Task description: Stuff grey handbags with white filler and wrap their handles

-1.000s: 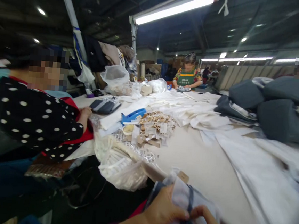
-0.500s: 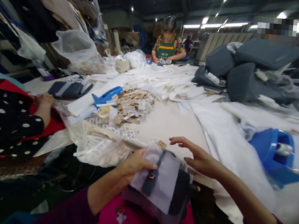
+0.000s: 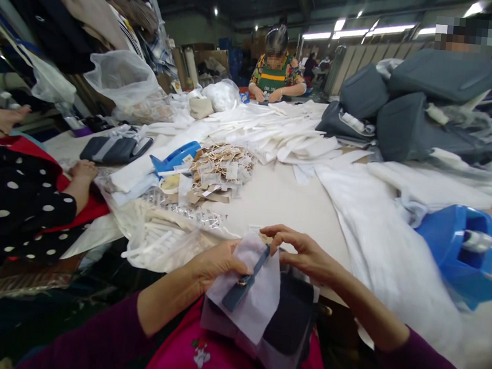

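One dark strap (image 3: 236, 294) lay across a white sheet (image 3: 268, 290) at six o'clock in the view, over a dark article (image 3: 292, 315) near the desk (image 3: 287, 202). Careful work seemed to call for keeping the sheet smooth and the strap straight. The left hand (image 3: 217, 267), at the strap's nine o'clock, clamped its grip on the sheet; the right hand (image 3: 302, 254) touched the one o'clock end, its pinch unclear.
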The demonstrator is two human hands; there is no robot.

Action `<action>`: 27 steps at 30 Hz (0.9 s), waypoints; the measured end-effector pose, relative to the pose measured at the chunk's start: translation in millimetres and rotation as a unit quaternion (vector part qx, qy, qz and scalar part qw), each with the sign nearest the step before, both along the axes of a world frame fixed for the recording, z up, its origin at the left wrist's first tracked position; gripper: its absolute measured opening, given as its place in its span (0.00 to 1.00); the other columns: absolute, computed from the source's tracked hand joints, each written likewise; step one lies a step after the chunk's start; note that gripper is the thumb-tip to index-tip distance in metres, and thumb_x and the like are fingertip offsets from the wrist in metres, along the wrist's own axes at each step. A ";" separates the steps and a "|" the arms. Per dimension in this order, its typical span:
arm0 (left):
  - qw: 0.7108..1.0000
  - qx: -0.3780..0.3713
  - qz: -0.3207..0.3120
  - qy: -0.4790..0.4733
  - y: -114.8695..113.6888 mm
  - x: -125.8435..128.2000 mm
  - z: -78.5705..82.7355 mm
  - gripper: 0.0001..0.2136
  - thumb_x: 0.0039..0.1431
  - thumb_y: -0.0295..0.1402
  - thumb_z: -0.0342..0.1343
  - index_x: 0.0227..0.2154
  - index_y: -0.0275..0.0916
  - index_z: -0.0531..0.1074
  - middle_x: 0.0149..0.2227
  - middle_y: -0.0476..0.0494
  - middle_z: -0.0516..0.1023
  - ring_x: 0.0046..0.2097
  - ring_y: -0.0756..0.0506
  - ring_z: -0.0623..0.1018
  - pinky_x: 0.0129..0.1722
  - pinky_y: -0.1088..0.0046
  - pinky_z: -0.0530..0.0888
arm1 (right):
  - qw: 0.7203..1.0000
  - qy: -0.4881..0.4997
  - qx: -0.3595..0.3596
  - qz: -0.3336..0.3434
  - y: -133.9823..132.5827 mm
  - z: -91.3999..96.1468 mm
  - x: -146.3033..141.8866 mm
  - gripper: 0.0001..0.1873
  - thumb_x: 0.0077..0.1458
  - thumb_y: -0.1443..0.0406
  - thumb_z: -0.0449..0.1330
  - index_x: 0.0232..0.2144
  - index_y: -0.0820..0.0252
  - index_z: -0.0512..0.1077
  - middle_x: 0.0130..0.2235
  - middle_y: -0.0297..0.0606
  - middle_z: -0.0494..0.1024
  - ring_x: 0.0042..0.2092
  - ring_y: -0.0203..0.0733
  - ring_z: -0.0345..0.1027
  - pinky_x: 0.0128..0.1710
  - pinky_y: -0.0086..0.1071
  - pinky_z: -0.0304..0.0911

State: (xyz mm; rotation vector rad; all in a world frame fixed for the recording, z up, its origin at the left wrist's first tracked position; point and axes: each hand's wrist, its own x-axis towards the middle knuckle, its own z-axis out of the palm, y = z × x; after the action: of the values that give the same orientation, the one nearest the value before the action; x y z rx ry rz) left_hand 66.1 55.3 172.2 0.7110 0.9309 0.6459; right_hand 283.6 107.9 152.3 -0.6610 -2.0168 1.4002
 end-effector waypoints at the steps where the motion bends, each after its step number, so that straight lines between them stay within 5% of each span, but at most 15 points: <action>1: 1.000 0.002 0.005 0.018 0.8 -0.5 2.2 0.25 0.33 0.20 0.60 0.41 0.35 0.73 0.30 0.48 0.77 0.26 0.51 0.74 0.27 0.78 0.69 | 1.000 0.001 -0.014 0.003 5.4 -2.0 -1.8 0.11 0.53 0.57 0.63 0.30 0.59 0.73 0.51 0.41 0.71 0.52 0.47 0.63 0.53 0.38 0.55; 8: 0.994 0.042 -0.045 0.087 8.2 -4.0 19.6 0.28 0.36 0.22 0.58 0.47 0.35 0.70 0.29 0.45 0.78 0.26 0.48 0.76 0.24 0.77 0.68 | 0.993 -0.023 -0.108 0.046 28.3 -12.4 -16.3 0.16 0.49 0.54 0.65 0.26 0.61 0.68 0.26 0.29 0.67 0.30 0.34 0.57 0.33 0.29 0.53; 15: 0.987 0.089 -0.063 0.120 16.2 -9.9 19.1 0.22 0.36 0.21 0.57 0.41 0.34 0.74 0.28 0.46 0.77 0.24 0.51 0.73 0.21 0.79 0.63 | 0.970 -0.012 -0.222 0.099 27.8 -5.1 -26.9 0.23 0.42 0.58 0.69 0.40 0.59 0.68 0.34 0.32 0.76 0.35 0.38 0.68 0.36 0.30 0.61; 19: 0.982 0.111 -0.068 0.138 18.4 -15.1 19.5 0.20 0.39 0.22 0.58 0.40 0.34 0.73 0.27 0.49 0.76 0.25 0.51 0.73 0.22 0.79 0.64 | 0.969 -0.073 -0.192 0.141 30.6 1.4 -30.6 0.15 0.43 0.57 0.67 0.31 0.62 0.76 0.32 0.34 0.78 0.34 0.40 0.69 0.39 0.32 0.63; 23: 0.987 0.095 -0.014 0.129 10.7 -29.2 25.2 0.16 0.44 0.31 0.65 0.37 0.35 0.70 0.28 0.48 0.76 0.26 0.51 0.74 0.25 0.79 0.67 | 0.972 -0.074 -0.207 0.089 29.3 0.2 -31.2 0.16 0.40 0.54 0.68 0.25 0.63 0.78 0.26 0.33 0.76 0.30 0.39 0.67 0.36 0.32 0.62; 27: 0.997 0.044 0.021 0.054 -12.5 -48.8 20.9 0.18 0.54 0.39 0.60 0.44 0.33 0.69 0.38 0.37 0.79 0.32 0.47 0.79 0.34 0.74 0.73 | 0.980 -0.034 -0.195 0.014 21.7 -9.0 -29.9 0.16 0.40 0.54 0.69 0.24 0.63 0.79 0.26 0.34 0.76 0.31 0.39 0.67 0.35 0.31 0.62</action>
State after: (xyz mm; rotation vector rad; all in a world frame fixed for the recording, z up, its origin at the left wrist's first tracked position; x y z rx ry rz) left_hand 17.3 42.8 193.1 0.8134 1.0240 0.6951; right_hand 253.7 129.6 143.3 -0.8579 -1.8202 1.8349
